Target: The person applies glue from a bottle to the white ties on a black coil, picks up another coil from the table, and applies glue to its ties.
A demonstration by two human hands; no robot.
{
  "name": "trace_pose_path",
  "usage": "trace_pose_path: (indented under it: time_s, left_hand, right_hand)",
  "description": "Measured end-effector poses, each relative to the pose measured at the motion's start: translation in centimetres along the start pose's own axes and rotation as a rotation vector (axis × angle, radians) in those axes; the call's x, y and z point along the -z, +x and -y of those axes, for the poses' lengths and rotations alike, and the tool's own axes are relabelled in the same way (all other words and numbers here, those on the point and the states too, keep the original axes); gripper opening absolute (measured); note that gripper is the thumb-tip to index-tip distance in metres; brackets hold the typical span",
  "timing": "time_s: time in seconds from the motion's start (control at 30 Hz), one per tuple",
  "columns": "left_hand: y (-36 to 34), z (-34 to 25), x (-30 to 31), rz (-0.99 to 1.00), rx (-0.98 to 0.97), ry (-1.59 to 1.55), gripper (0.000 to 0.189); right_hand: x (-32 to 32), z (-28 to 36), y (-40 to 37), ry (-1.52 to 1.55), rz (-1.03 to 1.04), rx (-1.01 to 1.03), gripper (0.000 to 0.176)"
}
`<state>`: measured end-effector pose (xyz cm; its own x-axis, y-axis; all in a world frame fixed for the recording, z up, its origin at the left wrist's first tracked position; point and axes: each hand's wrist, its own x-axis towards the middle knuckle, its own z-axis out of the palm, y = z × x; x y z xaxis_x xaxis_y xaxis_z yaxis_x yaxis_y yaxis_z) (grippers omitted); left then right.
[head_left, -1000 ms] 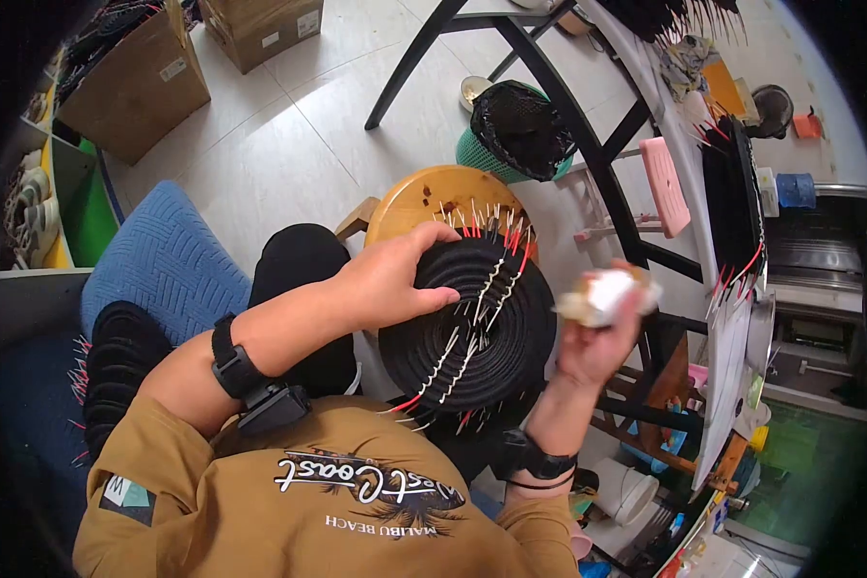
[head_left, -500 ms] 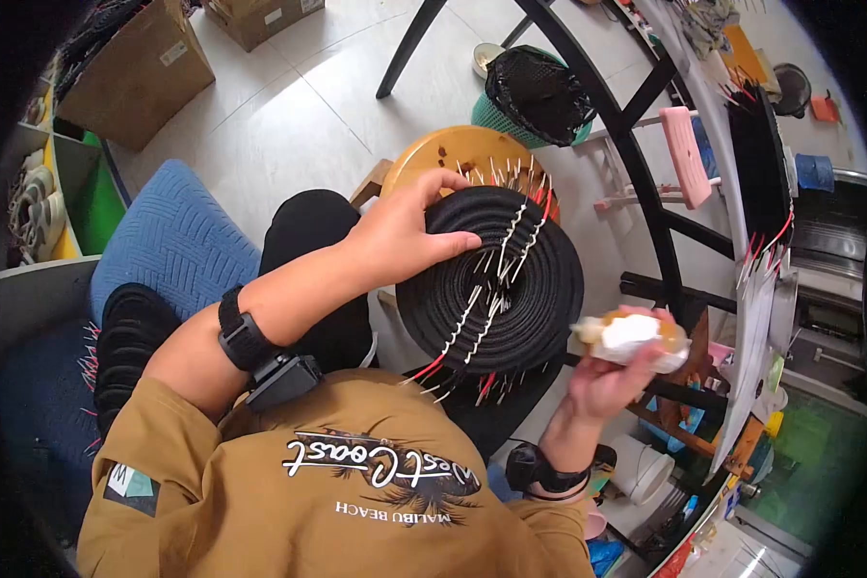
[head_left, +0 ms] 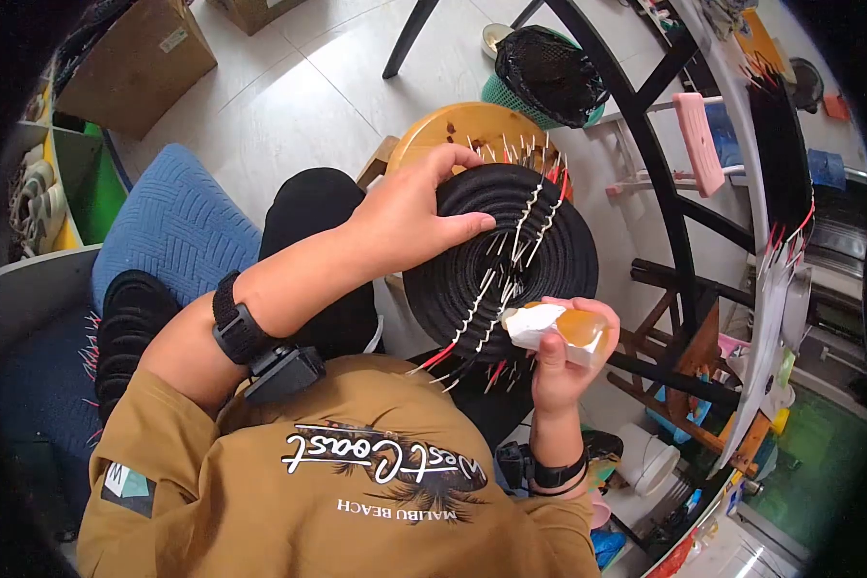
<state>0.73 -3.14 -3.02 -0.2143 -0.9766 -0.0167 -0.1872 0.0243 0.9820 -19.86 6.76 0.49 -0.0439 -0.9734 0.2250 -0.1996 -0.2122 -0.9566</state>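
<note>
A thick black coil of wound bands (head_left: 433,289) sits tilted over my lap, against the round wooden stool. White bead-like lines (head_left: 472,308) cross its layers in two pairs, and red, white and black wire ends stick out at its top and bottom. My left hand (head_left: 429,207) grips the coil's upper left rim, thumb on the face and fingers over the edge. In my right hand (head_left: 561,376) is a small squeeze bottle (head_left: 583,329) with amber contents and a white label. Its tip points left, close over the coil's lower right face.
Behind the coil stands the wooden stool (head_left: 424,130). A green bin with a black bag (head_left: 549,77) is beyond it. A black metal frame (head_left: 679,241) rises on the right. On the left are a blue cushioned seat (head_left: 178,207) and another black coil (head_left: 135,323).
My right hand has brought the bottle leftward from beside the coil to over its lower right face. My left hand keeps its hold on the rim; the view has shifted slightly.
</note>
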Motion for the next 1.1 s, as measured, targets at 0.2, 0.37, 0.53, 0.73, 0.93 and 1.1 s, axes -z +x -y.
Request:
trace_pose_path:
  time_s: [0.2,0.37,0.53,0.73,0.93,1.1]
  left_hand:
    - [-0.11,-0.6,0.29,0.015,-0.01,0.031,0.049]
    - [-0.13,-0.7,0.34,0.019,-0.013,0.071,0.05]
    - [-0.11,-0.48,0.23,0.019,-0.02,0.042,0.05]
    - [-0.16,-0.62,0.38,0.022,-0.015,0.066,0.052]
    - [-0.19,-0.86,0.49,0.028,0.005,0.106,0.053]
    - [-0.16,-0.36,0.37,0.027,-0.011,0.09,0.053]
  right_hand:
    - [0.18,-0.13,-0.16,0.001,-0.013,-0.055,0.054]
    - [0.12,-0.12,-0.06,0.011,-0.007,-0.022,0.054]
    - [0.2,-0.26,-0.25,-0.01,-0.001,-0.038,0.055]
    - [0.37,-0.36,-0.34,-0.041,0.021,-0.045,0.055]
    - [0.05,-0.32,-0.05,-0.122,-0.021,0.045,0.05]
    - [0.7,-0.82,-0.49,-0.084,0.008,0.04,0.054]
